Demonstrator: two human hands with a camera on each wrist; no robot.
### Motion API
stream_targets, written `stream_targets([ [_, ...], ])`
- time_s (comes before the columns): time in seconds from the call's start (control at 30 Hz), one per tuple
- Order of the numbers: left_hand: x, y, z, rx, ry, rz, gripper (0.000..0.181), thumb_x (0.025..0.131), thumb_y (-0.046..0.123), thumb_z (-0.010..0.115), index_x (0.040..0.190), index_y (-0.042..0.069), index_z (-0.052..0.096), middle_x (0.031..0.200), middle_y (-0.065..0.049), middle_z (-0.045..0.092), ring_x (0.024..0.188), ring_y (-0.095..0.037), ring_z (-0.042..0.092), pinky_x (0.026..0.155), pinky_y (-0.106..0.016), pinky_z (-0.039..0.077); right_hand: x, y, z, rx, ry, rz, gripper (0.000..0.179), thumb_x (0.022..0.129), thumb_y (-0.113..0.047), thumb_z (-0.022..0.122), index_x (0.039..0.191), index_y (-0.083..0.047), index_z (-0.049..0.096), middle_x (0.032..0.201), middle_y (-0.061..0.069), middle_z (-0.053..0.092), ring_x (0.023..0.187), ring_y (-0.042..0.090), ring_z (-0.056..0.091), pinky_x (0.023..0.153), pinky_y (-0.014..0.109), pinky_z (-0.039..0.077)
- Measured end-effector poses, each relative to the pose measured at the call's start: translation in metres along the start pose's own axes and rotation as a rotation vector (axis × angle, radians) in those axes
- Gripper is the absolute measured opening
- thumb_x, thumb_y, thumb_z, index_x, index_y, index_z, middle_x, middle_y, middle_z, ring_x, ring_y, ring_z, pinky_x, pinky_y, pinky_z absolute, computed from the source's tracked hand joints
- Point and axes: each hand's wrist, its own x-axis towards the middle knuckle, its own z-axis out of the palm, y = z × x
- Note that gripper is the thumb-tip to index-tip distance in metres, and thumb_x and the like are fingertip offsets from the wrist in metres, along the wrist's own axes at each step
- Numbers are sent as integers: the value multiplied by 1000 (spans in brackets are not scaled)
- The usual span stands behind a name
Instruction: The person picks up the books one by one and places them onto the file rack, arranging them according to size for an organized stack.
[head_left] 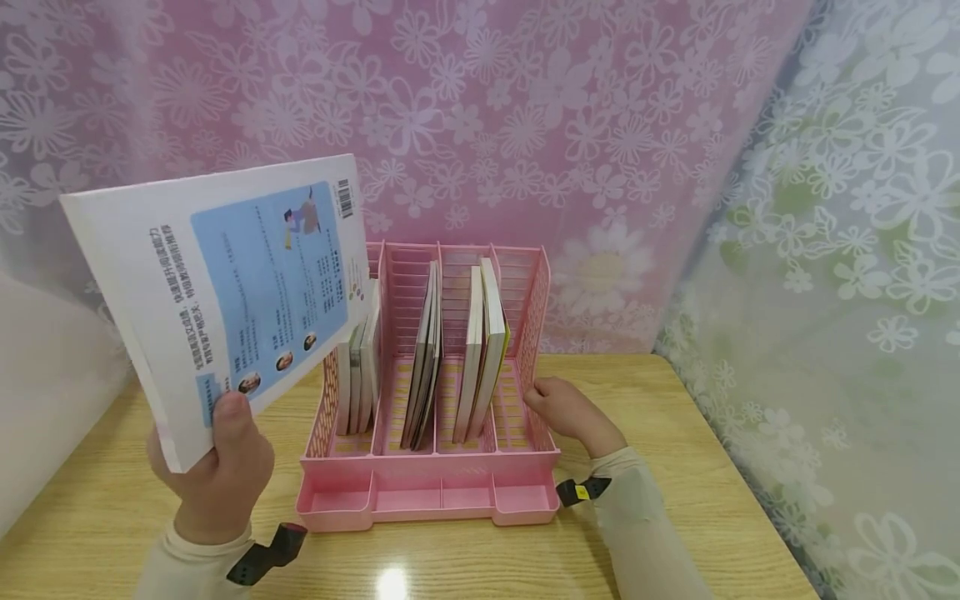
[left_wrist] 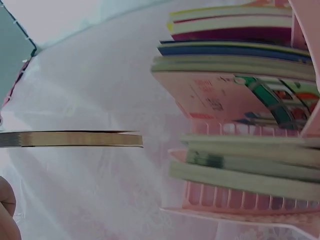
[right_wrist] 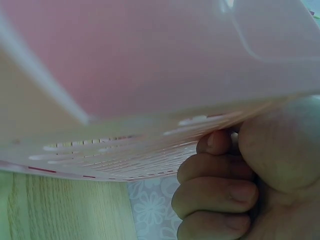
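Observation:
My left hand grips a white book by its lower corner, thumb on the back cover with its blue panel. The book is raised and tilted at the left of a pink book rack, overlapping its left part in the head view. In the left wrist view, the held book appears edge-on, apart from the rack's books. At the rack's right side wall, my right hand holds the wall's front edge. The right wrist view shows its fingers curled against the pink plastic.
Books stand upright in the rack: several in the left section, thin ones in the middle, thicker ones to the right. Shallow trays run along the rack's front. It stands on a wooden table before a flowered curtain.

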Motion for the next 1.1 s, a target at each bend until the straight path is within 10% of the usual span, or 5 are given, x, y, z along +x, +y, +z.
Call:
stream_targets([
  [0.2, 2, 10, 3, -545, -25, -215, 41, 100, -3, 56, 139, -8, 42, 131, -29, 58, 120, -36, 65, 94, -39, 55, 0, 2, 1, 12, 8, -7, 32, 104, -18, 44, 73, -12, 47, 68, 1, 42, 62, 17, 39, 64, 33, 34],
  [0.4, -7, 8, -2, -759, -126, -396, 40, 105, -8, 43, 145, -5, 39, 136, -28, 57, 124, -38, 64, 93, -44, 55, 0, 2, 1, 4, 10, -2, 32, 104, -18, 45, 73, -12, 48, 67, 1, 41, 62, 17, 39, 64, 33, 34],
  [0.63, -18, 3, -2, -612, -226, -486, 44, 106, -7, 41, 149, -5, 43, 140, -22, 60, 121, -31, 67, 90, -40, 55, 2, -1, 0, -4, 6, 13, 32, 104, -21, 44, 74, -12, 49, 68, 1, 42, 62, 17, 41, 64, 33, 36],
  [1.1, -26, 6, 6, -116, -352, -386, 46, 101, -10, 43, 147, -10, 48, 139, -12, 65, 109, -13, 69, 80, -14, 53, 0, -3, -1, -18, 4, 6, 32, 105, -19, 44, 74, -12, 48, 69, 2, 42, 63, 17, 41, 65, 34, 36],
])
